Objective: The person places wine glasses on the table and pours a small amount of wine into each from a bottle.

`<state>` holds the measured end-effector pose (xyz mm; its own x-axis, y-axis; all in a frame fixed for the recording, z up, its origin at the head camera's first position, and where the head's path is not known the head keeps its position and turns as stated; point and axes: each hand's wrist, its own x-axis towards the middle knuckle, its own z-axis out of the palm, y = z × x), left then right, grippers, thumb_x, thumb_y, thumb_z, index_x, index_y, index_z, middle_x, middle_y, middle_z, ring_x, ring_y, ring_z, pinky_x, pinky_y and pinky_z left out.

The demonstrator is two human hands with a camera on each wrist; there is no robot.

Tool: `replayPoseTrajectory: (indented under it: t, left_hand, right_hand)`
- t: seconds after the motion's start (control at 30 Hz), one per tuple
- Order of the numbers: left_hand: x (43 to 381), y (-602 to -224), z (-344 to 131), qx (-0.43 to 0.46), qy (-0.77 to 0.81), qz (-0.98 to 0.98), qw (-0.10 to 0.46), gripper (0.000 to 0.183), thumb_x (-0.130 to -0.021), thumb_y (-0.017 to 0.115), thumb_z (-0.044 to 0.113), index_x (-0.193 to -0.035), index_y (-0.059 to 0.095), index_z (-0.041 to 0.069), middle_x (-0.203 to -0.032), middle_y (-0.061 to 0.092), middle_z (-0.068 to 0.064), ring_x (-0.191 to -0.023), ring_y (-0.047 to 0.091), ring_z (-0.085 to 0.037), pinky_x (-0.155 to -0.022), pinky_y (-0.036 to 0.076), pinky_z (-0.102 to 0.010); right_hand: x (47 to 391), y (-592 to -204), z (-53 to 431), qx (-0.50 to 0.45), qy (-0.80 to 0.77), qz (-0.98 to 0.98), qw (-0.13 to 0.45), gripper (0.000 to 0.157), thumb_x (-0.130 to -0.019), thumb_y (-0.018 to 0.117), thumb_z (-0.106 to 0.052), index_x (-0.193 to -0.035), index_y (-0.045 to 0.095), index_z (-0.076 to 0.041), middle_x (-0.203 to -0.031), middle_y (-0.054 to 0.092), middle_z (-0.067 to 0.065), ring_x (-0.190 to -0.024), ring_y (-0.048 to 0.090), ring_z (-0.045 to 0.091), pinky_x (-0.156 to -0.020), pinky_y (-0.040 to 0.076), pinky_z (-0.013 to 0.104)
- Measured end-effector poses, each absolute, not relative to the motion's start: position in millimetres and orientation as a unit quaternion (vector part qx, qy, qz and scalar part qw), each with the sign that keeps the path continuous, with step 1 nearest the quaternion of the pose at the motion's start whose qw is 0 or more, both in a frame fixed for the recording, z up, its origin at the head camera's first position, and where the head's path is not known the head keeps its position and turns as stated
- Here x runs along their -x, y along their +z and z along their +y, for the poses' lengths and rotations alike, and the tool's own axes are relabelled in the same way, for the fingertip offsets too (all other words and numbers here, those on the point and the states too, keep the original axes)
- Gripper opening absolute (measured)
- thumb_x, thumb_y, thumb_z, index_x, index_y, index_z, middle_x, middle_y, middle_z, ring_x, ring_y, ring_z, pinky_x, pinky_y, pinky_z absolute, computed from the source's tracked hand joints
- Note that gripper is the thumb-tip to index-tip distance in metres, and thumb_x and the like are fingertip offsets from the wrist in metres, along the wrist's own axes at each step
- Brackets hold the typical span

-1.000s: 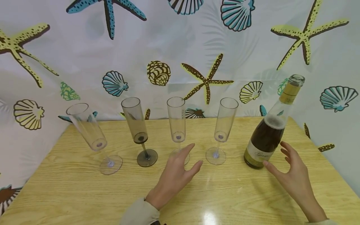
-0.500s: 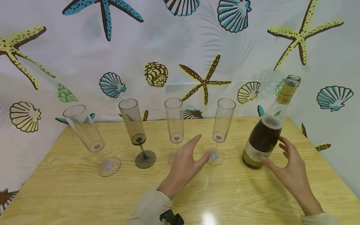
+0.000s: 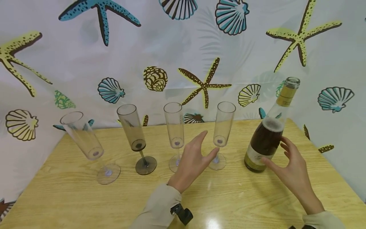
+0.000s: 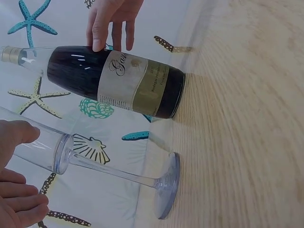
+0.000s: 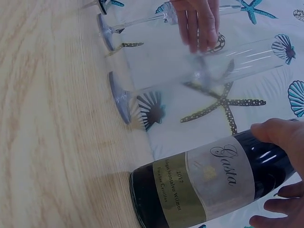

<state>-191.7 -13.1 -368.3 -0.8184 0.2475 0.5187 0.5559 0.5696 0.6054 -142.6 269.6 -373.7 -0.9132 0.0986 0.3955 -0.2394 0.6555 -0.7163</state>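
Note:
My left hand (image 3: pixel 192 162) reaches toward the rightmost clear champagne flute (image 3: pixel 224 125), thumb and forefinger spread apart. In the left wrist view its thumb overlaps that flute's bowl (image 4: pixel 42 154); I cannot tell whether it touches. At the right stands a dark wine bottle (image 3: pixel 264 143), uncapped and part-filled, with a cream and gold label (image 5: pixel 218 175). Around its lower body my right hand (image 3: pixel 293 168) lies loosely, thumb in front and fingers at its far right side. Contact with the glass is unclear. Both hands look relaxed, not gripping.
Left of the hands stand another clear flute (image 3: pixel 173 127), a smoky grey flute (image 3: pixel 132 127) and a clear flute (image 3: pixel 81 136) at the far left. All are on a wooden table (image 3: pixel 85 203). Behind hangs a cloth (image 3: pixel 171 38) printed with shells and starfish.
My left hand has moved right and forward, from before the third flute toward the rightmost one. My right hand has come slightly closer around the bottle. The head view has shifted a little.

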Motion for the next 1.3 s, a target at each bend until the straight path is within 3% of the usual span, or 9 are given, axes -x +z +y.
replayPoseTrajectory:
  t: [0.4, 0.8, 1.3]
  left_hand:
    - [203.7, -373.6, 4.8, 0.225, -0.425, -0.860, 0.172, 0.062, -0.088, 0.073, 0.027, -0.133, 0.051, -0.008, -0.130, 0.057, -0.023, -0.121, 0.055, -0.033, -0.097, 0.048, -0.040]
    - [209.8, -378.5, 10.6, 0.219, -0.443, -0.856, 0.155, 0.059, -0.088, 0.072, 0.028, -0.133, 0.053, -0.004, -0.127, 0.060, -0.020, -0.120, 0.056, -0.030, -0.098, 0.048, -0.041]
    - [214.1, -381.8, 16.2, 0.226, -0.467, -0.840, 0.159, 0.058, -0.086, 0.075, 0.027, -0.130, 0.055, -0.006, -0.126, 0.061, -0.020, -0.120, 0.056, -0.030, -0.098, 0.048, -0.039]
  right_hand:
    - [150.5, -370.6, 267.2, -0.055, 0.426, -0.879, 0.208, 0.089, -0.081, 0.080, -0.021, -0.151, 0.027, -0.003, -0.149, 0.032, 0.025, -0.130, 0.037, 0.048, -0.102, 0.035, 0.061]
    - [163.4, -376.8, 267.9, -0.035, 0.479, -0.863, 0.157, 0.088, -0.083, 0.077, -0.018, -0.151, 0.023, -0.001, -0.149, 0.031, 0.025, -0.132, 0.036, 0.046, -0.106, 0.034, 0.058]
    - [169.5, -378.2, 265.3, -0.011, 0.492, -0.859, 0.138, 0.092, -0.082, 0.078, -0.024, -0.151, 0.021, -0.001, -0.146, 0.034, 0.025, -0.133, 0.035, 0.045, -0.106, 0.034, 0.058]
